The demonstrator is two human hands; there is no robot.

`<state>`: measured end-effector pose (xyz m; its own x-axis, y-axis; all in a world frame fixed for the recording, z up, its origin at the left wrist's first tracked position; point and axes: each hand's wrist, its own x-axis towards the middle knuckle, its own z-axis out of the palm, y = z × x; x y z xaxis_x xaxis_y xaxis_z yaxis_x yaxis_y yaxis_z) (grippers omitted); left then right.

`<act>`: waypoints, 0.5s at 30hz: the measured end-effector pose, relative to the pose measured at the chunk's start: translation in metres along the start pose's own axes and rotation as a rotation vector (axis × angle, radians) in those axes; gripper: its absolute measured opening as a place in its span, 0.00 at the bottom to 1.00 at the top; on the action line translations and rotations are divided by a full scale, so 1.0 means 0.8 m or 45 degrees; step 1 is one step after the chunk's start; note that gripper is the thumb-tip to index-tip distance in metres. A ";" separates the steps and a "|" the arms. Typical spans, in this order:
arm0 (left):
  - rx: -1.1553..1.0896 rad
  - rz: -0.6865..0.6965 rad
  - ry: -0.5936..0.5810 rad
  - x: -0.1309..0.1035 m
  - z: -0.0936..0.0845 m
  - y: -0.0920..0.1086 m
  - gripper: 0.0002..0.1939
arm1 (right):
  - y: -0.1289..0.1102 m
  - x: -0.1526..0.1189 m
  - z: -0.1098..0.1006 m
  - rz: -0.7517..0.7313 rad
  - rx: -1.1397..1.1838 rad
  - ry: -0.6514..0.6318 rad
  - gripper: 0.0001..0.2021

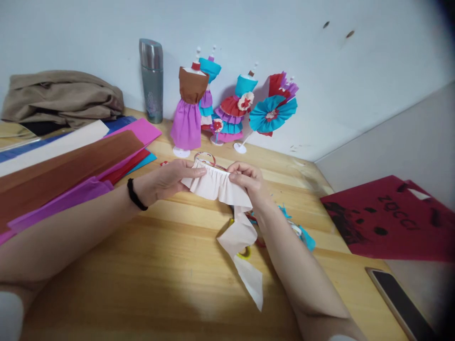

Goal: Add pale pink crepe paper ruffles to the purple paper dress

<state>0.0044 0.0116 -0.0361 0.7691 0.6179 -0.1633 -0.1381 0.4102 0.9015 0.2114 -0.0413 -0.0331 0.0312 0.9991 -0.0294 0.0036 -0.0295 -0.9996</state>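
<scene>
Between my two hands stretches a white crepe paper strip [217, 185], gathered into pleats along its top edge. My left hand [174, 177] pinches its left end, thumb on top. At the right, my right hand [249, 182] is closed on the gathered edge with thumb and fingers. The strip's loose tail hangs down from near my right hand, twisted, and partly covers scissors with yellow in the handle [244, 253]. Just behind the strip a reddish ring-shaped loop [205, 158] lies on the table.
Several small dress forms in paper dresses [190, 109] stand by the wall, near a grey thermos [152, 80]. Coloured crepe paper sheets [71, 161] and a brown cloth [64, 97] lie left. Blue scraps [305, 237], a red bag [391, 218] and a phone [400, 303] are right.
</scene>
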 end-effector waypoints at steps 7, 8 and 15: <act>0.376 0.242 0.313 0.008 -0.019 -0.001 0.16 | 0.004 0.007 -0.007 0.109 0.097 0.020 0.08; 0.375 0.251 0.291 0.009 -0.021 0.000 0.16 | 0.004 0.008 -0.007 0.112 0.108 0.025 0.08; 0.300 0.067 0.008 0.006 -0.034 0.008 0.18 | 0.000 0.010 -0.009 0.093 0.144 0.054 0.07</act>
<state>-0.0094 0.0352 -0.0423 0.7608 0.6387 -0.1152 -0.0282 0.2099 0.9773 0.2189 -0.0340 -0.0332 0.0692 0.9922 -0.1039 -0.1130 -0.0957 -0.9890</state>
